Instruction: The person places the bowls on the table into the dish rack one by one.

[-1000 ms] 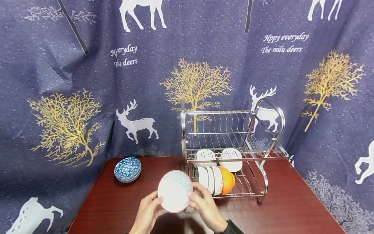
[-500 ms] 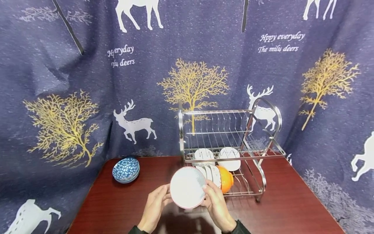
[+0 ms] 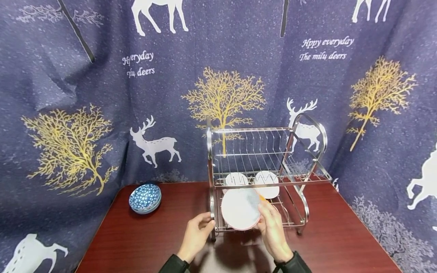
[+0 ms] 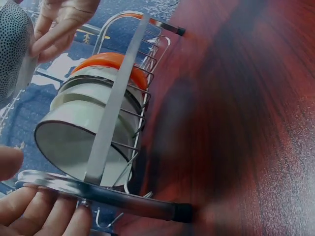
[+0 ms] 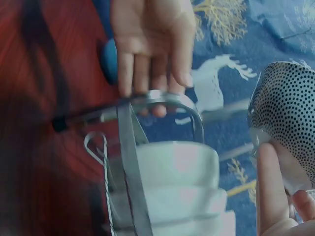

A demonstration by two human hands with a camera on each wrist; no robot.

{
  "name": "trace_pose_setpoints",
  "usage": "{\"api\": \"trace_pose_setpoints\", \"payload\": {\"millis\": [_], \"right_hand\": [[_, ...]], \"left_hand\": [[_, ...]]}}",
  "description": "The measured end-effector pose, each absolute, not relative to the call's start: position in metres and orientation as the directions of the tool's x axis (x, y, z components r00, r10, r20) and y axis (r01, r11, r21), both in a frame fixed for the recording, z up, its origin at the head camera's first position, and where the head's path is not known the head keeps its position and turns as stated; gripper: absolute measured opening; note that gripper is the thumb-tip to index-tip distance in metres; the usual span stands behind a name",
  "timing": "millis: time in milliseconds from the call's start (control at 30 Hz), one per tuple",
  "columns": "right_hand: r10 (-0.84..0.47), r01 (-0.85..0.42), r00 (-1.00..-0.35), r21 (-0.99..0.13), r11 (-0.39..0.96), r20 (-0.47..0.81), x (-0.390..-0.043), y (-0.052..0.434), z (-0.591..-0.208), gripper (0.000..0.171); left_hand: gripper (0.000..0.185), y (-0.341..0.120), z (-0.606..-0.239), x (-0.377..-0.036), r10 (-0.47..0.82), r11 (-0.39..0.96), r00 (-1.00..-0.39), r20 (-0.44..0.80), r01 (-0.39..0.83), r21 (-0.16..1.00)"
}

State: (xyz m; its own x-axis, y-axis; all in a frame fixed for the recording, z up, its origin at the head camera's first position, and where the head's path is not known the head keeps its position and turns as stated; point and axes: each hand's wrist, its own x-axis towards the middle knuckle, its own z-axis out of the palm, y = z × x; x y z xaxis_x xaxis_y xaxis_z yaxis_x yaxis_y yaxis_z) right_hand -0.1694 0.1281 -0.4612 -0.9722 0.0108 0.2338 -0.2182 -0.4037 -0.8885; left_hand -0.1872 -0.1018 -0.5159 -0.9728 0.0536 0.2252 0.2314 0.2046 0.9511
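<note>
My right hand grips a white bowl with a pink rim and a dotted outside. It holds the bowl on edge at the front of the lower tier of a chrome dish rack. That tier carries a row of white bowls with an orange bowl behind them. My left hand holds the rack's left front frame between thumb and fingers. In the head view the held bowl hides most of the row.
Two white dishes stand further back in the rack. A stack of blue patterned bowls sits at the back left of the dark red table. A navy deer-print curtain hangs close behind the table.
The bowl has moved right and away, up to the rack's lower tier. My left hand let go of the bowl and took hold of the rack's frame.
</note>
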Motion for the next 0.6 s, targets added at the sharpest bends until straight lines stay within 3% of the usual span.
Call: {"api": "trace_pose_setpoints", "payload": {"millis": [133,267,433,600], "right_hand": [[0.136,-0.229,-0.971,-0.922,-0.313,0.195,-0.173,0.139,-0.457,0.031],[0.263,-0.226,-0.947,-0.965,-0.132,0.186,-0.175,0.150,-0.455,0.029],[0.379,-0.244,-0.885,-0.963,0.113,0.269,-0.179,0.162,-0.459,0.033],[0.428,-0.318,-0.826,-0.930,0.183,0.367,-0.184,0.168,-0.470,0.041]], "left_hand": [[0.024,-0.098,-0.518,-0.191,0.021,0.252,-0.971,0.238,0.236,0.939],[0.016,-0.096,-0.521,-0.193,-0.011,0.309,-0.969,0.248,0.233,0.922],[0.013,-0.095,-0.522,-0.194,-0.020,0.360,-0.964,0.264,0.239,0.902],[0.014,-0.096,-0.524,-0.195,-0.011,0.388,-0.965,0.262,0.237,0.891]]}}
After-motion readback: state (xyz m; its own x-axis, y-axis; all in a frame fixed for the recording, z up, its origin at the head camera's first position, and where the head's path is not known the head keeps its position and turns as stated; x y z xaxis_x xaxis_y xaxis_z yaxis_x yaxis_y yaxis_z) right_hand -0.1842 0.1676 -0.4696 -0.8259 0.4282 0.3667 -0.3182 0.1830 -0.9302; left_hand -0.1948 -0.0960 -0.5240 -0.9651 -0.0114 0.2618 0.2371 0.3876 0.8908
